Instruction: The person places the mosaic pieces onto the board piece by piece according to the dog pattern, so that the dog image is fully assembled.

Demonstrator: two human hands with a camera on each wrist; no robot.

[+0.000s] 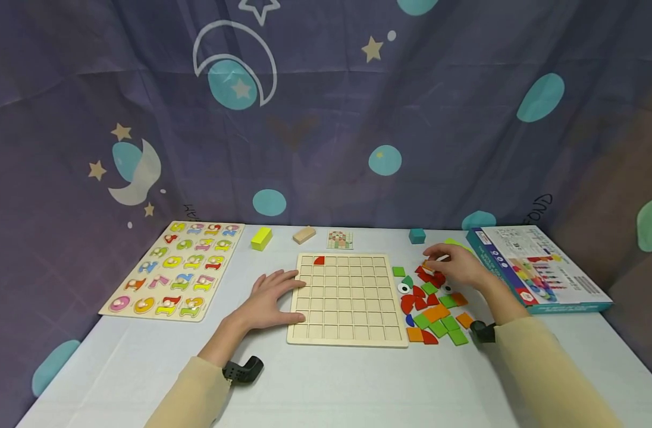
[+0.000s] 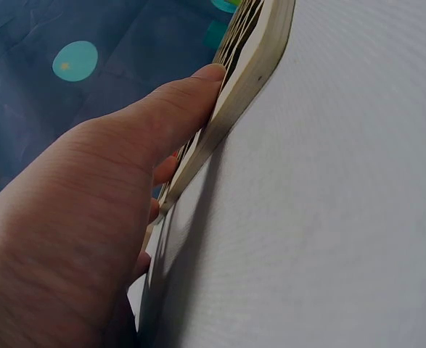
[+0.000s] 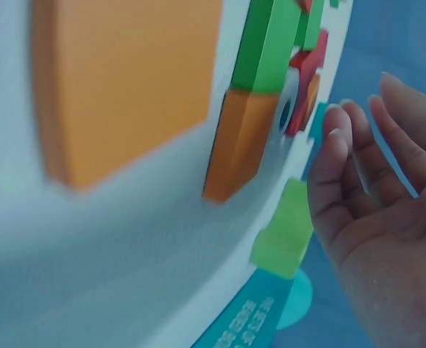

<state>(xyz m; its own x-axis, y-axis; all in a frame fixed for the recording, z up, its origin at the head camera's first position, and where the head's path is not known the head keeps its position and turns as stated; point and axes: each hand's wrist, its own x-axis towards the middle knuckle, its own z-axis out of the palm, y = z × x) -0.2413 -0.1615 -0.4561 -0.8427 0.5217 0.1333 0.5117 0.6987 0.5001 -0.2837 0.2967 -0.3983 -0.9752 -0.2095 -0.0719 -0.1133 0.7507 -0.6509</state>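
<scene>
A wooden grid board (image 1: 345, 300) lies on the table with one red quarter-circle piece (image 1: 319, 260) in its top row. My left hand (image 1: 272, 299) rests on the board's left edge, thumb and fingers spread; in the left wrist view the thumb (image 2: 187, 98) touches the board's rim (image 2: 245, 98). My right hand (image 1: 457, 264) is over the far end of a pile of flat coloured pieces, fingers loosely bent. Near its fingertips are red pieces (image 1: 437, 279) and a small orange piece (image 3: 311, 101). In the right wrist view nothing shows between thumb and fingers.
Green squares (image 1: 438, 329), orange squares (image 1: 414, 334) and round eye pieces (image 1: 403, 288) lie right of the board. A number puzzle (image 1: 178, 267) lies left, a box (image 1: 551, 267) right. Behind stand yellow (image 1: 261, 239), wooden (image 1: 304, 235) and teal (image 1: 417, 236) blocks and a pattern card (image 1: 339, 240).
</scene>
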